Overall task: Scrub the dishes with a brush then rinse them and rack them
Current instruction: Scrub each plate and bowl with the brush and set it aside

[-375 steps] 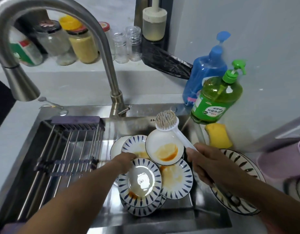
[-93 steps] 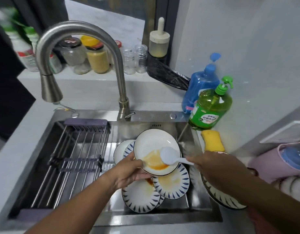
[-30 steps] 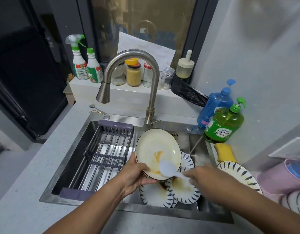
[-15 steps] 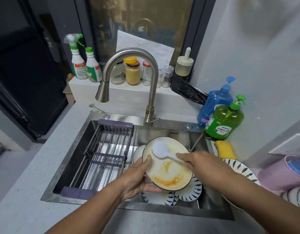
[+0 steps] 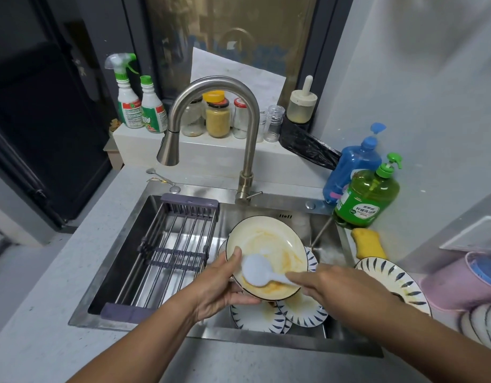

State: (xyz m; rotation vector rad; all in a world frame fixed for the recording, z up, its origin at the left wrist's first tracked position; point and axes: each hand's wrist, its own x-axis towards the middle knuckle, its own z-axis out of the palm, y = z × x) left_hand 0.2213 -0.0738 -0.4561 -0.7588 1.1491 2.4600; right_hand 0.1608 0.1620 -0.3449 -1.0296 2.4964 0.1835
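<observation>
Head camera view over a steel sink (image 5: 122, 275): a person's left hand (image 5: 220, 288) grips a white plate (image 5: 266, 244) by its near-left rim, thumb on the face and fingers curled beneath, holding it tilted above the basin. The right hand (image 5: 341, 288) holds the handle of a white brush (image 5: 256, 273), fingers closed round it, with the brush head pressed against the plate's lower left, where orange sauce is smeared across the surface. Beneath the held plate, blue-patterned plates (image 5: 299, 308) lie stacked and stained in the basin. A wire rack (image 5: 172, 250) spans the sink's left half. A curved tap (image 5: 238, 120) stands behind. To the right, on the surface, sit a green soap bottle (image 5: 367, 194), a blue bottle (image 5: 352, 164), a yellow sponge (image 5: 367, 243) and another patterned plate (image 5: 390, 280).
</observation>
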